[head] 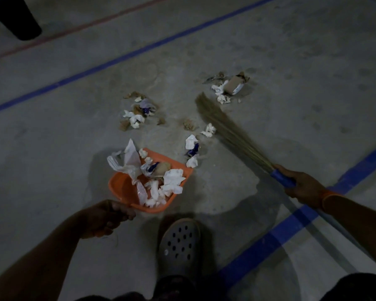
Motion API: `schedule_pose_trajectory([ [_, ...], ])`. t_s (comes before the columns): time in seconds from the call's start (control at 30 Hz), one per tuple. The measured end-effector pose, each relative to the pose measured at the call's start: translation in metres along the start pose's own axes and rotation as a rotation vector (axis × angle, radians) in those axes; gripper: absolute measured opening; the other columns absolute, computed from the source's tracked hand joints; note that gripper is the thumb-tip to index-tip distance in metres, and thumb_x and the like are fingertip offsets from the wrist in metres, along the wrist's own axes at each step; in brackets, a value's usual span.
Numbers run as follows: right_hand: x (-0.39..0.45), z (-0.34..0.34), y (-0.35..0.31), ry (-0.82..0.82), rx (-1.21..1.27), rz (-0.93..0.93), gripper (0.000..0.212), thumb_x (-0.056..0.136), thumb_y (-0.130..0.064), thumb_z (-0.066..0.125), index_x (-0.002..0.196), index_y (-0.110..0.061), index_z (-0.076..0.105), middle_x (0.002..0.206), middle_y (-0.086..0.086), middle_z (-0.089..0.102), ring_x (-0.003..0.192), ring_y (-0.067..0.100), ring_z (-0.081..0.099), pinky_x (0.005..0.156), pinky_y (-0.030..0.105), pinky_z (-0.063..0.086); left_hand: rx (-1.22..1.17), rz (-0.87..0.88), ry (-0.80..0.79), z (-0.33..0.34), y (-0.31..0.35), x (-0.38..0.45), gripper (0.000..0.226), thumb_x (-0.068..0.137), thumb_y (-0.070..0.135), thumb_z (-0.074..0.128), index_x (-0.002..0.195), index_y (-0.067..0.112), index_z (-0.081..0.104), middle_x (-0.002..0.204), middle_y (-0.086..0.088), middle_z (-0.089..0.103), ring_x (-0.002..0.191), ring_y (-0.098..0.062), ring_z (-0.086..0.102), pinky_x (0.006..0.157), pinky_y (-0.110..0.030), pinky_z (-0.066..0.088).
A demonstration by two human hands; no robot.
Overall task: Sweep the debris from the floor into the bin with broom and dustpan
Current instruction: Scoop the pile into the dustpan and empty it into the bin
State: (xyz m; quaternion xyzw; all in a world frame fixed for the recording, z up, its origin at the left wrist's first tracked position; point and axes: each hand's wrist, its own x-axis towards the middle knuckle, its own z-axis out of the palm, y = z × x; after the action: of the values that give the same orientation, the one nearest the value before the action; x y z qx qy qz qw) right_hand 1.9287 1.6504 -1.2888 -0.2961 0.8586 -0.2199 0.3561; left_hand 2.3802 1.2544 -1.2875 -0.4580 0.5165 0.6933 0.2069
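Dim, underexposed; soft shadows near bottom; broom [228, 129] motion-blurred; wide-angle bending of edges.

A grey perforated clog [179, 242] stands on the concrete floor [291, 61], below and between both sets of fingers. Blue tape lines [126, 58] and a red line [74, 29] cross beyond them.

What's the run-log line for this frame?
left hand: holds dustpan, part full | right hand: holds broom | debris: three clumps on floor | bin: far left
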Motion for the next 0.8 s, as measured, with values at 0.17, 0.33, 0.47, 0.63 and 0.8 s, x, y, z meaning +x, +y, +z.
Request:
schedule_pose_trajectory([
  [0.17,0.003,0.01,-0.007,-0.039,-0.021,-0.027,0.076,0.087,0.009,0.059,0.15,-0.013,0.022,0.127,-0.006,0.04,0.069,-0.018,0.053,0.065,-0.005,0.037,0.144,0.036,-0.077,0.025,0.026,0.019,0.021,0.09,0.006,0.062,0.107,0.005,0.075,0.076,-0.012,0.042,0.046,-0.012,0.031,0.04,-0.016,0.03],
  [0.33,-0.001,0.03,-0.003,-0.134,-0.039,-0.141,0.08,0.082,0.004,0.068,0.147,-0.023,0.03,0.145,-0.016,0.033,0.138,0.014,0.037,0.103,0.007,0.022,0.105,0.084,-0.091,0.05,0.052,0.027,0.025,0.098,-0.004,0.05,0.109,-0.001,0.072,0.062,-0.006,0.05,0.042,-0.008,0.035,0.037,-0.016,0.03],
  [0.47,-0.011,0.047,-0.005,-0.23,0.024,-0.218,0.082,0.081,0.007,0.064,0.141,-0.037,0.029,0.142,-0.041,0.031,0.134,-0.011,0.032,0.108,0.006,0.022,0.103,0.098,-0.067,0.056,0.061,0.033,0.025,0.098,-0.004,0.051,0.106,0.003,0.074,0.071,-0.001,0.059,0.044,-0.007,0.036,0.035,-0.017,0.03],
  [0.63,-0.024,0.05,-0.002,-0.272,0.117,-0.278,0.079,0.079,-0.008,0.064,0.148,-0.029,0.031,0.149,-0.027,0.034,0.14,0.001,0.032,0.116,0.02,0.023,0.034,0.127,-0.05,0.058,0.062,0.036,0.026,0.097,-0.007,0.049,0.11,0.0,0.071,0.078,0.001,0.065,0.046,-0.006,0.039,0.036,-0.016,0.031],
  [0.8,-0.028,0.044,-0.005,-0.186,0.153,-0.333,0.091,0.075,0.004,0.065,0.137,-0.054,0.033,0.146,-0.031,0.037,0.137,-0.004,0.035,0.113,0.014,0.024,-0.036,0.168,-0.033,0.053,0.059,0.036,0.027,0.097,-0.008,0.05,0.108,0.001,0.073,0.076,0.001,0.065,0.045,-0.006,0.038,0.036,-0.015,0.029],
])
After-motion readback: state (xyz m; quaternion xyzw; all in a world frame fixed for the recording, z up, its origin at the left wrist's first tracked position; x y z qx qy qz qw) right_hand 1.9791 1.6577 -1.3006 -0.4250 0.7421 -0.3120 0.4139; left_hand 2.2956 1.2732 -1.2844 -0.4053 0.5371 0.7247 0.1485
